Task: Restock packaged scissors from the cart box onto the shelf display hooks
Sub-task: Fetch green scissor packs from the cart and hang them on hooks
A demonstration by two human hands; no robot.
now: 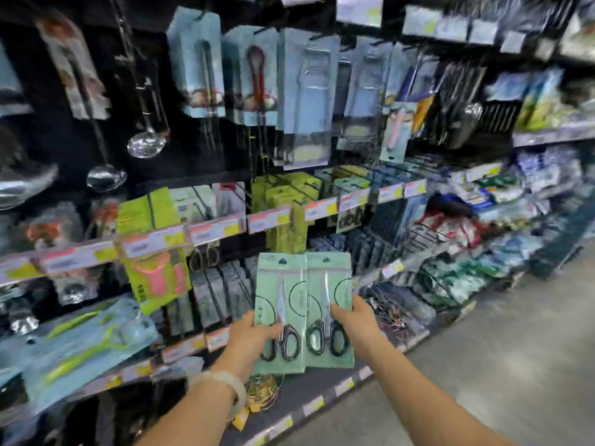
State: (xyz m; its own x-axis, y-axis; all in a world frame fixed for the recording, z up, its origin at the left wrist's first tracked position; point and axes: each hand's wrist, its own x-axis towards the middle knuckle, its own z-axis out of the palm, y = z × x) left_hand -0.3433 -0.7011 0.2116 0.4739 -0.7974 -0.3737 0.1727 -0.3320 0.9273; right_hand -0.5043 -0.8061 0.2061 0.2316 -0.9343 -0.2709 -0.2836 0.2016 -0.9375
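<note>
I hold two packs of scissors side by side in front of the shelves, both on pale green cards with black-handled scissors. My left hand point(249, 334) grips the left scissors pack point(279, 294) by its lower left edge, thumb across the front. My right hand point(355, 323) grips the right scissors pack point(328, 284) by its right edge. Both packs stand upright, hang holes at the top, edges touching. Behind them run display hooks point(222, 304) with grey packaged goods. The cart box is out of view.
Shelf rails with price labels point(212, 231) cross the display. Ladles point(146, 144) and packaged utensils point(307, 101) hang above. Green peeler packs point(83, 346) lie lower left. Wire baskets point(441, 284) of goods sit to the right. The grey aisle floor point(515, 349) runs along the right.
</note>
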